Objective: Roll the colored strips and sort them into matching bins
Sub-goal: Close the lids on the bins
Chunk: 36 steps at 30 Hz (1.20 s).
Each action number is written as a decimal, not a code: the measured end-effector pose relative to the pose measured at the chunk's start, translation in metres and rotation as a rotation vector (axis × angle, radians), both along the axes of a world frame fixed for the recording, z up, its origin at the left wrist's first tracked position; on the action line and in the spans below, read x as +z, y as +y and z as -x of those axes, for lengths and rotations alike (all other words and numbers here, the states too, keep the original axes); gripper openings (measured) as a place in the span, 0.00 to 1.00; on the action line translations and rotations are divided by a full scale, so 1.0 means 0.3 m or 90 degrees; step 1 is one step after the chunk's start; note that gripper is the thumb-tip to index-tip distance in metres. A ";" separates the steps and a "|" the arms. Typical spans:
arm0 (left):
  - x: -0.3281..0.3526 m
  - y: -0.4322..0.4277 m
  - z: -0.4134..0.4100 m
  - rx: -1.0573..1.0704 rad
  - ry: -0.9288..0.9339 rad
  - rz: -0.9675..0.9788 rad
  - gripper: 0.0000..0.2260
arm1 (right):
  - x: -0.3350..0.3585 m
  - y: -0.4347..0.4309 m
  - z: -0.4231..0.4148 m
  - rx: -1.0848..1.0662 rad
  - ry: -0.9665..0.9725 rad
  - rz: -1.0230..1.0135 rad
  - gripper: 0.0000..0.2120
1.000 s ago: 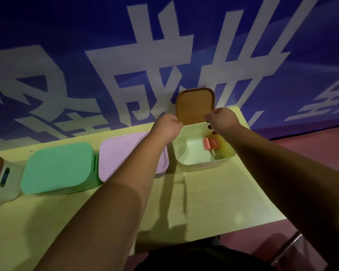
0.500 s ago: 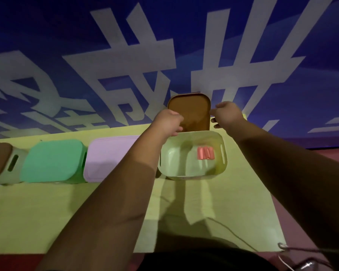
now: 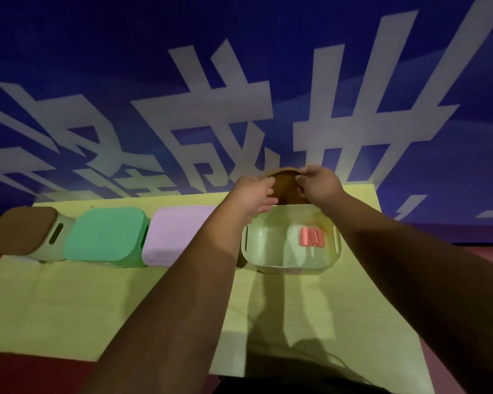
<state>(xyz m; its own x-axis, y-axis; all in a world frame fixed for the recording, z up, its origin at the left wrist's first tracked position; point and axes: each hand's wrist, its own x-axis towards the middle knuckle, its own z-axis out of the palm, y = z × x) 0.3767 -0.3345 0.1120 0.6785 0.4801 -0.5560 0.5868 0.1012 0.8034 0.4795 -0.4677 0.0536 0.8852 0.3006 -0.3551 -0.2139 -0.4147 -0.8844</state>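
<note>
A pale bin (image 3: 291, 264) stands open at the right end of the row on the yellow table. Rolled red strips (image 3: 311, 236) lie inside it near its right wall. Its brown lid (image 3: 286, 189) stands raised behind the bin. My left hand (image 3: 254, 191) grips the lid's left edge. My right hand (image 3: 318, 184) pinches its top right edge. Both hands hide most of the lid.
Left of the open bin stand three closed bins: one with a pink lid (image 3: 177, 237), one with a green lid (image 3: 106, 237) and one with a brown lid (image 3: 20, 231). A blue wall with large white characters (image 3: 211, 123) rises right behind the table (image 3: 69, 302).
The camera has tilted and drawn back. My hands have moved higher on the brown lid, and its top edge is now tipped forward toward me.
</note>
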 end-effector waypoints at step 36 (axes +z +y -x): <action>-0.273 -0.009 0.284 -0.183 0.234 -0.527 0.15 | -0.095 -0.145 0.277 -0.057 -0.125 0.352 0.19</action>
